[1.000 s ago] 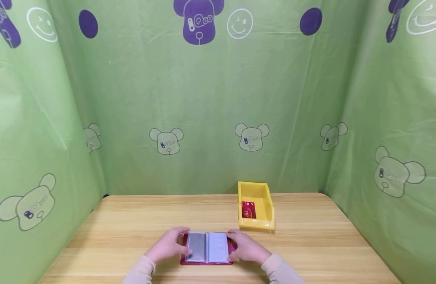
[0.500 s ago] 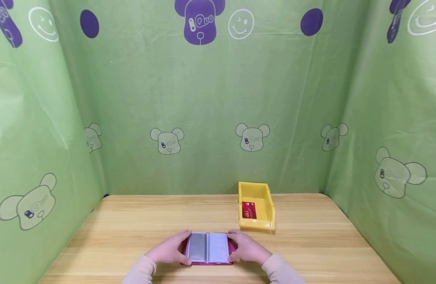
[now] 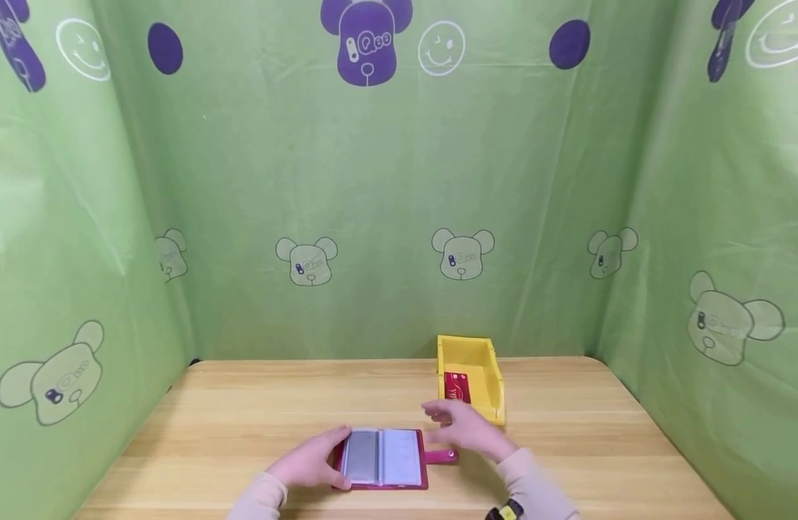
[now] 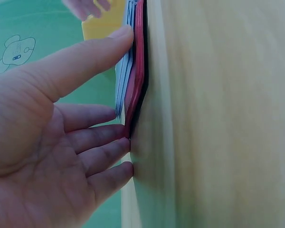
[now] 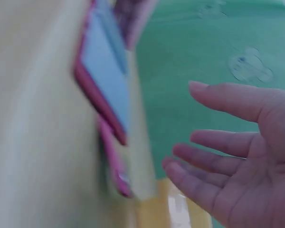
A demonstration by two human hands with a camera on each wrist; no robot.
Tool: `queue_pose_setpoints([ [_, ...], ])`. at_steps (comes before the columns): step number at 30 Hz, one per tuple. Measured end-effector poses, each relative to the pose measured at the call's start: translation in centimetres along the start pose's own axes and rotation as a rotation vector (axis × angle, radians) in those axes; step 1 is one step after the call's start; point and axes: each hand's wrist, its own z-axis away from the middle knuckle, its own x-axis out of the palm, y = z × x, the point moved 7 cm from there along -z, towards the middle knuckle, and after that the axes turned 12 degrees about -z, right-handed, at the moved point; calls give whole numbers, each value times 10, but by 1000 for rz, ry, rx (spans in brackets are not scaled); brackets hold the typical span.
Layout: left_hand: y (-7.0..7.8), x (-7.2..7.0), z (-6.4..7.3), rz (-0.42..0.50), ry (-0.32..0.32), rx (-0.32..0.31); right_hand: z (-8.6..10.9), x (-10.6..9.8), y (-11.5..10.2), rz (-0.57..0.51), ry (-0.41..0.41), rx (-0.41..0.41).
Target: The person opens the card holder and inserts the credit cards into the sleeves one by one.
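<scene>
A small card holder [image 3: 399, 456] with a dark pink cover lies spread flat on the table, clear sleeves showing. A pink snap strap [image 3: 440, 456] sticks out from its right side. My left hand [image 3: 313, 461] rests at the holder's left edge. In the left wrist view, its thumb lies on the sleeves [image 4: 125, 71] and its nearly straight fingers touch the cover's edge. My right hand [image 3: 470, 431] hovers right of the holder, touching nothing, fingers spread and slightly bent. A red card [image 3: 457, 386] marked VIP leans inside a yellow bin [image 3: 486, 386] behind that hand.
The bin stands at the back right of the wooden table [image 3: 262, 393]. Green curtains [image 3: 373, 173] with bear prints enclose the table at the back and both sides. A dark band with a yellow part [image 3: 509, 510] is on the right wrist.
My right hand has let go of the holder's right edge and moved up and right towards the bin, uncovering the strap. The left thumb has slid off the sleeve's middle towards the lower left corner.
</scene>
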Motion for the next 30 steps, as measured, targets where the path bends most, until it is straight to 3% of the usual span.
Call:
queue_pose_setpoints([
  [7,0,2,2,10,2,-25,-15,-56,-8,-87,319,-43],
  [10,-1,2,3,8,3,-31,-23,-72,-4,-111,407,-20],
  [20,-1,1,2,0,7,-24,-54,-84,38,-235,384,168],
  [30,-1,3,-1,1,5,-24,-64,-81,71,-225,409,291],
])
